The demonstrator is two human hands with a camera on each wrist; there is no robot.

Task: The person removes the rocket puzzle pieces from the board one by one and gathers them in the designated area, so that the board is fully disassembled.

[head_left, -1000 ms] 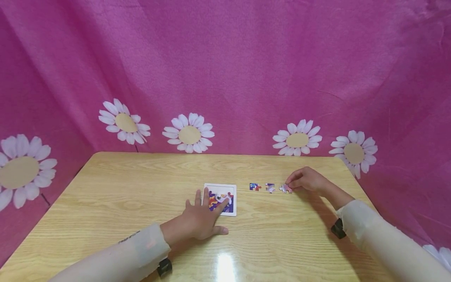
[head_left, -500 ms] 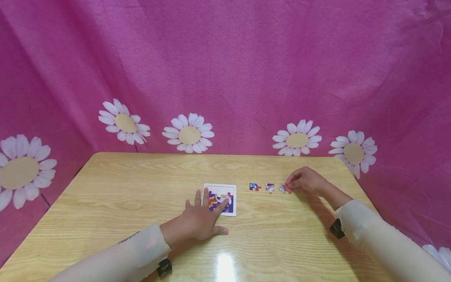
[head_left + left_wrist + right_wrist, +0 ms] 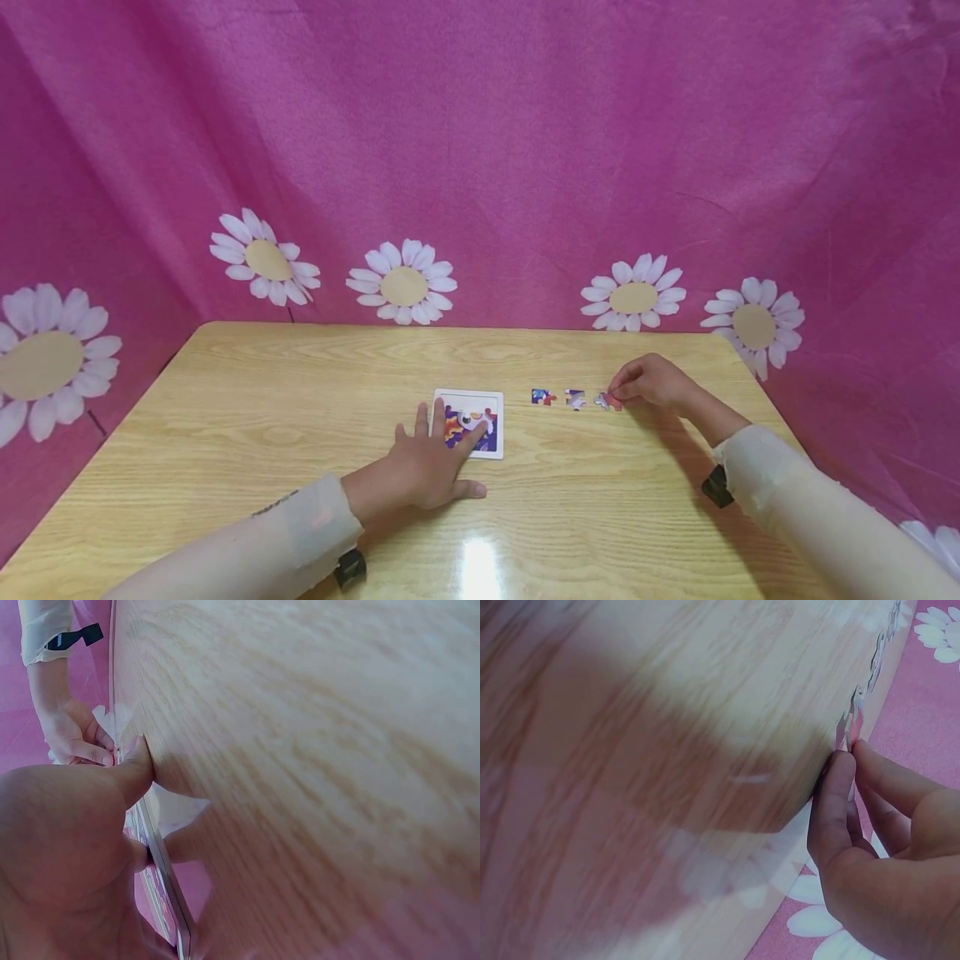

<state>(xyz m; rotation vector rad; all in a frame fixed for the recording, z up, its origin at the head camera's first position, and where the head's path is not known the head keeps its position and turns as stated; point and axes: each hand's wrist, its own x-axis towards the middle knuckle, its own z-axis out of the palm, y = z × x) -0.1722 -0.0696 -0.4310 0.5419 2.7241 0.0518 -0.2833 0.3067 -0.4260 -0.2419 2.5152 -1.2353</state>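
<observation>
L hand [image 3: 429,468] palm-dn, fingers spread apart on puzzle tray [image 3: 500,427]; R hand [image 3: 654,386], L's 2 o'clock, pinches red-lilac pc [image 3: 609,402].

Two hands: one left hand [image 3: 427,468] and one right hand [image 3: 656,385]. Two pale sleeves [image 3: 255,537], and two small black objects [image 3: 717,487], one at each wrist. One wooden table [image 3: 300,375], bearing one white-bordered puzzle tray [image 3: 500,425] and, outside the tray, three puzzle pieces [image 3: 574,400]; how many pieces lie inside cannot be told, as fingers cover part. One pink curtain [image 3: 487,125] with six white daisies [image 3: 403,287]: four along the table's far side, one far left, one lower right.
</observation>
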